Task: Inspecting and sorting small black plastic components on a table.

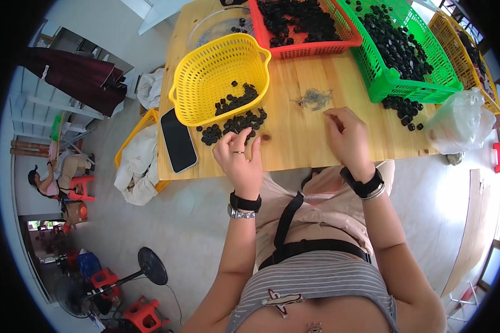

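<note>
Left hand (239, 164): held over the near edge of a loose pile of black pieces (240, 123), fingers bent, thumb spread away from them, grip relaxed; a ring (238, 152) is worn. Right hand (350, 139): held above the table (294, 147), fingers curled in, thumb and forefinger brought close; whether anything is pinched there cannot be told. Black bands are worn on both wrists, with a metal watch (241, 213) at the left.

Black pieces, small and rounded: the loose pile is spread on the wood against the near side of a yellow basket (219, 53); more are gathered inside it, toward the near wall. Tangle of fine greyish strands (316, 99): laid on the table, just beyond the right fingertips. Phone, dark-screened (178, 141): laid face up at the table's left edge, beside the basket.

Red basket (316, 51): placed at the far side, filled with black pieces. Green crate (422, 90): placed to its right, heavily loaded with the same; a few are scattered by its near end. Translucent plastic bag (462, 122): set at the right corner.

On the floor at left: yellow crate (150, 118), heaped with white cloth (140, 161). Farther off: a black fan (151, 265), red stools (144, 315) and a seated person (72, 169).
</note>
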Demonstrator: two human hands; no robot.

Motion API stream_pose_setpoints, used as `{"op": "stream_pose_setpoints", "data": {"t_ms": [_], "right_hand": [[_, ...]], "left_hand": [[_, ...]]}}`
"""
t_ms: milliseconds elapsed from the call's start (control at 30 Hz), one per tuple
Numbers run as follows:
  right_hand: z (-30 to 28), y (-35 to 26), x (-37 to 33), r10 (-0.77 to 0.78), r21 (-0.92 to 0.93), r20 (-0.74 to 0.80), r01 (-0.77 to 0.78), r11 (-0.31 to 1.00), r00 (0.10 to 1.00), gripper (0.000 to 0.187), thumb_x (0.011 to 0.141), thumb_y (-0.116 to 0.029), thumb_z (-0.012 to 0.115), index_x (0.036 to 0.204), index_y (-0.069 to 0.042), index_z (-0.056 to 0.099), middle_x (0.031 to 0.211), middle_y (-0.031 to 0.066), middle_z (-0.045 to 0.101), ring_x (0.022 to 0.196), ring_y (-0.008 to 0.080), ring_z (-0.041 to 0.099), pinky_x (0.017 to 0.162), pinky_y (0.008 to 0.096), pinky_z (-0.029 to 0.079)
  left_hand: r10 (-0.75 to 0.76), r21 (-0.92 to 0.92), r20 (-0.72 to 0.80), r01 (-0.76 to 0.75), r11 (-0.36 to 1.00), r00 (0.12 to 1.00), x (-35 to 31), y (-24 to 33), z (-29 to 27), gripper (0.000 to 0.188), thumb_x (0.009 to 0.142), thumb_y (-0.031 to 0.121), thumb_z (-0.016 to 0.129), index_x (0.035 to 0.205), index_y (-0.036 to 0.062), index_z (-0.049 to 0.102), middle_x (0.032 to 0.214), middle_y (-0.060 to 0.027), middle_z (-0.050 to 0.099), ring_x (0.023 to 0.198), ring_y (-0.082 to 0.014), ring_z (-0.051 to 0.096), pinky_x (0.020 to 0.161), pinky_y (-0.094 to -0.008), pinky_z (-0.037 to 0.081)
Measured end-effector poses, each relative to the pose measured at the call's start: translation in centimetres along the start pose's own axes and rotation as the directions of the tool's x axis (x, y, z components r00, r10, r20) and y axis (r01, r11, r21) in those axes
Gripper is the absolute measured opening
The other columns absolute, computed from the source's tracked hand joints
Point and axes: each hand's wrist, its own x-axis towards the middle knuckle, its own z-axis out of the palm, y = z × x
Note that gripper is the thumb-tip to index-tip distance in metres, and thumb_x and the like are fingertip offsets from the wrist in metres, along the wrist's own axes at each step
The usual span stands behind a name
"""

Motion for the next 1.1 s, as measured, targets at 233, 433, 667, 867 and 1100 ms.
{"op": "stream_pose_setpoints", "data": {"t_ms": [233, 433, 667, 867, 1100], "right_hand": [[0.3, -0.7, 0.5, 0.107, -0.018, 0.080, -0.106, 0.994, 0.991, 0.021, 0.078, -0.003, 0.057, 0.099, -0.007, 0.059, 0.080, 0.0109, 0.057, 0.065, 0.0280, 0.058, 0.059, 0.0364, 0.046], [0.2, -0.3, 0.3, -0.012, -0.145, 0.103, 0.027, 0.989, 0.995, 0.019, 0.082, -0.009, 0.054, 0.100, -0.011, 0.059, 0.082, 0.0107, 0.056, 0.069, 0.0316, 0.057, 0.059, 0.0397, 0.046], [0.8, -0.8, 0.3, -0.033, -0.262, 0.099, 0.058, 0.963, 0.995, 0.016, 0.083, -0.012, 0.055, 0.098, -0.013, 0.059, 0.082, 0.0097, 0.055, 0.068, 0.0308, 0.058, 0.058, 0.0405, 0.046], [1.1, -0.8, 0.3, -0.027, -0.295, 0.084, 0.051, 0.954, 0.996, 0.007, 0.084, -0.014, 0.055, 0.091, -0.012, 0.056, 0.081, 0.0088, 0.054, 0.067, 0.0297, 0.058, 0.056, 0.0400, 0.046], [1.6, -0.5, 0.4, -0.036, -0.314, 0.041, 0.047, 0.948, 0.998, 0.005, 0.087, -0.013, 0.052, 0.090, -0.010, 0.050, 0.084, 0.0089, 0.056, 0.068, 0.0322, 0.058, 0.055, 0.0408, 0.045]], "left_hand": [[-0.025, 0.015, 0.004, 0.025, 1.000, 1.000, -0.3, -0.6, 0.7, 0.020, 0.069, 0.003, 0.074, 0.088, 0.0054, 0.067, 0.089, -0.0061, 0.052, 0.086, -0.0232, 0.048, 0.072, -0.0337, 0.042], [-0.012, -0.043, 0.050, 0.014, 0.999, 0.999, -0.2, 0.1, 0.5, 0.018, 0.068, 0.002, 0.073, 0.085, 0.0054, 0.068, 0.087, -0.0052, 0.054, 0.083, -0.0230, 0.049, 0.073, -0.0340, 0.043], [0.050, -0.018, 0.087, -0.049, 0.999, 0.995, -0.1, -0.1, 0.2, 0.015, 0.069, 0.002, 0.072, 0.083, 0.0067, 0.069, 0.092, -0.0022, 0.060, 0.090, -0.0228, 0.052, 0.077, -0.0336, 0.043], [0.110, 0.027, 0.110, -0.114, 0.993, 0.988, 0.0, -0.3, 0.0, 0.016, 0.071, 0.007, 0.072, 0.086, 0.0105, 0.068, 0.089, -0.0001, 0.063, 0.097, -0.0231, 0.052, 0.088, -0.0367, 0.038], [0.085, 0.005, 0.102, -0.086, 0.996, 0.991, -0.3, -0.4, 0.0, 0.020, 0.072, 0.007, 0.072, 0.091, 0.0097, 0.066, 0.092, -0.0027, 0.064, 0.097, -0.0249, 0.053, 0.088, -0.0370, 0.039]]}}
